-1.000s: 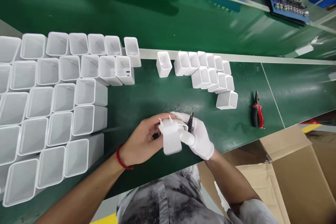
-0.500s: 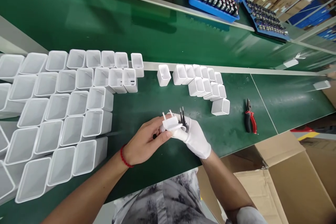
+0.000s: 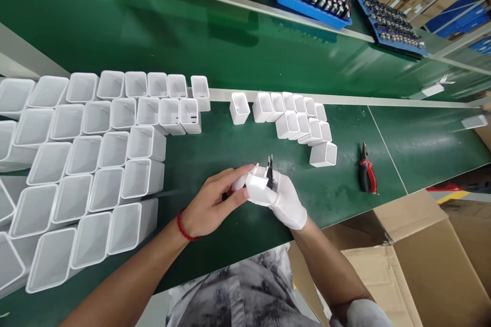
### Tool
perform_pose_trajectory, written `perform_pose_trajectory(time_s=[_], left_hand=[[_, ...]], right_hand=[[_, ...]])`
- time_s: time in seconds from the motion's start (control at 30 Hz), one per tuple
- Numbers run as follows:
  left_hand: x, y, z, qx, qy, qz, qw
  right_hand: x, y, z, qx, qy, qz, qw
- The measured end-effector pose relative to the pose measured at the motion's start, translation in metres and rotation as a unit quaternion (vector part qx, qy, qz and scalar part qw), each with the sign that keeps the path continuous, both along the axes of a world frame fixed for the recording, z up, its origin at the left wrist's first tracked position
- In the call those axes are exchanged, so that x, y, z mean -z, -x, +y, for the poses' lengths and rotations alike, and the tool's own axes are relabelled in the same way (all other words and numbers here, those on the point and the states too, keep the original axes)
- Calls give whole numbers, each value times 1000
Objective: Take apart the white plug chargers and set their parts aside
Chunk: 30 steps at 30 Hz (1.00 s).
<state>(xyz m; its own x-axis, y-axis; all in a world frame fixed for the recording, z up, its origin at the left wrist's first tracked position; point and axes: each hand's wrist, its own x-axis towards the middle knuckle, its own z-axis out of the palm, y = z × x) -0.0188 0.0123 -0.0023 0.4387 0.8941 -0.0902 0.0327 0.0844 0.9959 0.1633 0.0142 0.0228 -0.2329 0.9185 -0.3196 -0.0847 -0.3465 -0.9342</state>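
Above the green bench, a white two-pin plug (image 3: 258, 190) is held between my hands, its metal prongs pointing away from me. My bare left hand (image 3: 214, 199) grips its left side with thumb and fingers. The white-gloved right hand (image 3: 288, 201) is closed at its right side. Black tweezers (image 3: 270, 176) stick up from the gloved fingers, tips pointing away. The glove and plug hide part of the right fingers' grip. Just beyond my hands stands a single white rectangular housing (image 3: 240, 109), open at the top.
Rows of white open housings (image 3: 103, 190) fill the bench's left side. A smaller group (image 3: 287, 125) stands right of centre. Red-and-black pliers (image 3: 367, 171) lie farther right. Blue trays of parts (image 3: 310, 7) sit on the shelf. An open cardboard box (image 3: 433, 260) is at lower right.
The plug has shifted slightly right and turned in my hands, so its prongs and broad side show differently. The tweezers have moved a little right with the gloved hand.
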Motion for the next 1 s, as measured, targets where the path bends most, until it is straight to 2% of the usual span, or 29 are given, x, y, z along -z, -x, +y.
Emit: perform_pose_trajectory(time_s=[0.1,0.23,0.37,0.47,0.67,0.77,0.87,1.0], left_hand=[[-2,-1,0,-14,29,-22,999],[-5,-1,3,-11,81,-52,995],[-3,0,4,0,69,-55,996],[-4,-1,4,-5,63,-53,997],[-12,-5,4,-25,56,-21,998],[-12,-5,4,-38,77,0,996],[-11,-6,5,-69,83,16,994],[-13,-6,5,-55,104,-13,993]], right_hand=[[4,1,-1,9,-3,3,1000],[1,-4,0,-27,15,28,999],[-3,-7,1,-43,11,64,997],[-2,-3,0,-42,-1,44,998],[8,-1,-3,-2,4,20,1000],[6,-9,-4,21,-44,-18,999],[-1,-14,-9,66,-116,-111,985],[-10,-7,-14,27,-134,-148,979]])
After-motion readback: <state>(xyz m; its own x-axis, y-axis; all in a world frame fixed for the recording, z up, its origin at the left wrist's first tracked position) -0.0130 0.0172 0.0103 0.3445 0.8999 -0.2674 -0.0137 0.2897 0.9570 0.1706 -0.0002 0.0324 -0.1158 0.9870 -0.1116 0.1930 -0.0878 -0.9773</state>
